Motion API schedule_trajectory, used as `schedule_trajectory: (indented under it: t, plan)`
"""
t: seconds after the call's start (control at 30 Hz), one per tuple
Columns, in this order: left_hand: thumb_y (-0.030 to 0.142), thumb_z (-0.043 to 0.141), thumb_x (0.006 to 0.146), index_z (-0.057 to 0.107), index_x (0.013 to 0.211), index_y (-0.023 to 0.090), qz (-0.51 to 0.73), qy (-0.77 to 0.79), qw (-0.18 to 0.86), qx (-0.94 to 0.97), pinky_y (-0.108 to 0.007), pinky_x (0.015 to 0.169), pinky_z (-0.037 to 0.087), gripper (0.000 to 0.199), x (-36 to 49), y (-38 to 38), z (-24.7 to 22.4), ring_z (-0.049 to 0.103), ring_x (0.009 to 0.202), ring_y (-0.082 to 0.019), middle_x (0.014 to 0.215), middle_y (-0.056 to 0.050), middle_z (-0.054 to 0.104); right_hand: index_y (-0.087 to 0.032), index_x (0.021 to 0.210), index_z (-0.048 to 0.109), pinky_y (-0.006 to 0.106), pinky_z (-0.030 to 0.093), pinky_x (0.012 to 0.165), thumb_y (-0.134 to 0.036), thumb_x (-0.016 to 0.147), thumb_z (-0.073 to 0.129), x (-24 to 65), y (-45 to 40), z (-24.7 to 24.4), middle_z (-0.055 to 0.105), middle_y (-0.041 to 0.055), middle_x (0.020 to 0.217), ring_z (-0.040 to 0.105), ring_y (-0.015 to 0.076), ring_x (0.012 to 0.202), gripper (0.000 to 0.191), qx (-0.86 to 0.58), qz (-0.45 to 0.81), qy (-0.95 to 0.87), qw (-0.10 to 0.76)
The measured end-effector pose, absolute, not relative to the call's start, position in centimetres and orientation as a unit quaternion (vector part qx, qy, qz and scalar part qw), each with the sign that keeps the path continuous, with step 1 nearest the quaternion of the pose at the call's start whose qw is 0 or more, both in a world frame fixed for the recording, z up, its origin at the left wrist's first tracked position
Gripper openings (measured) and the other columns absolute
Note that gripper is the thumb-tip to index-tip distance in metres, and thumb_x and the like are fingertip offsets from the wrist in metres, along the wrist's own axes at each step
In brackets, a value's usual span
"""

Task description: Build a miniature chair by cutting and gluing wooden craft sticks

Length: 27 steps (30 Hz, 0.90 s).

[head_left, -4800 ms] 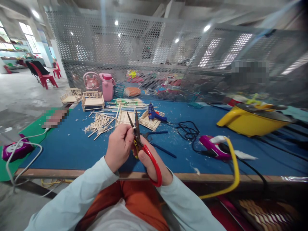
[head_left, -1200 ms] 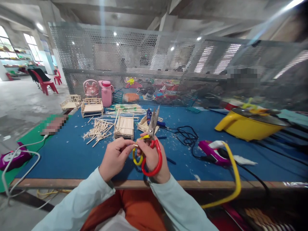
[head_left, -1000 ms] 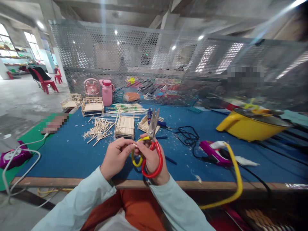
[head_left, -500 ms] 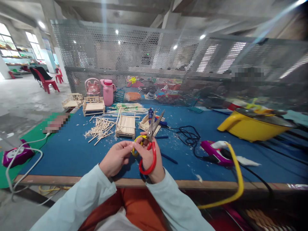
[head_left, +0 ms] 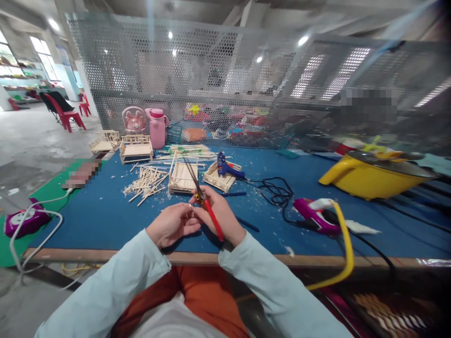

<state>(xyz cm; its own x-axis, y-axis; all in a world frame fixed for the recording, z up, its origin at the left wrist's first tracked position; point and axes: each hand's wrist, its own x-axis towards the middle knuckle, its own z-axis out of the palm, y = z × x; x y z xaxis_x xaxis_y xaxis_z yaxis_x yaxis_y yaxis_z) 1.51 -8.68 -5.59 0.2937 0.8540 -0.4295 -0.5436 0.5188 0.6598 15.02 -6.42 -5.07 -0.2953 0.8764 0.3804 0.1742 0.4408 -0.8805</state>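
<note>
My right hand [head_left: 216,211] is wrapped around a pair of scissors [head_left: 211,216] with red and yellow handles. Seen nearly edge-on, their blades point up and away from me. My left hand [head_left: 172,225] meets it, thumb and fingers pinched at a tiny pale bit between the hands, too small to name. Just beyond my hands sits a small stick-built frame [head_left: 183,177] of pale wood. To its right, a blue glue gun [head_left: 227,168] rests on another stick-built piece [head_left: 214,179].
Loose short sticks [head_left: 148,185] lie in a heap on the blue tabletop [head_left: 105,216]. Behind stand finished-looking stick pieces [head_left: 136,149] and a pink bottle [head_left: 157,129]. A purple power strip [head_left: 319,218] with cables and a yellow pan [head_left: 373,176] are at right. Perforated metal panels [head_left: 225,70] rise behind.
The scissors have turned from face-on to nearly edge-on, their blades swinging left. My hands stay together, the left one with its fingers slightly more spread. The view has shifted a little.
</note>
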Motion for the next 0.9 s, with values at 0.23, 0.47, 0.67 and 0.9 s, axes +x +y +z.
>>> schedule_trajectory:
  t: [0.23,0.47,0.67,0.9]
  plan:
    - [0.009,0.034,0.093,0.058,0.084,0.010,0.448,0.369,0.798,0.161,-0.020,0.057,0.054,0.025,1.2,-8.3,-5.2,0.063,0.051,-0.010,0.062,-0.005,0.061,-0.019,0.096,0.057,0.030,0.049,0.073,-0.013,0.067,0.056,14.6,-6.4,-5.4,0.066,0.0013,0.080,0.064,0.0162,0.073,0.030,-0.382,0.331,-0.734,0.454]
    - [0.044,0.023,0.098,0.053,0.072,0.011,0.480,0.313,0.809,0.132,-0.025,0.062,0.055,0.052,1.0,-8.5,-4.9,0.061,0.051,-0.011,0.059,-0.005,0.059,-0.020,0.098,0.061,0.032,0.048,0.075,-0.018,0.065,0.066,14.4,-6.3,-6.1,0.070,0.0032,0.087,0.064,0.0196,0.078,0.033,-0.401,0.266,-0.759,0.440]
    - [0.050,0.017,0.097,0.060,0.081,0.007,0.484,0.288,0.813,0.147,-0.027,0.068,0.054,0.062,1.3,-8.8,-4.8,0.065,0.059,-0.014,0.065,-0.009,0.064,-0.018,0.102,0.061,0.028,0.047,0.065,-0.020,0.068,0.065,14.2,-6.1,-6.2,0.070,0.0035,0.079,0.063,0.0174,0.066,0.034,-0.428,0.229,-0.762,0.429]
    - [0.042,0.024,0.098,0.058,0.072,0.009,0.490,0.300,0.805,0.148,-0.024,0.065,0.054,0.055,1.3,-8.8,-5.5,0.062,0.052,-0.012,0.058,-0.007,0.062,-0.018,0.096,0.064,0.027,0.047,0.065,-0.020,0.066,0.064,14.1,-6.4,-5.9,0.071,0.0037,0.076,0.064,0.0175,0.065,0.030,-0.433,0.230,-0.762,0.423]
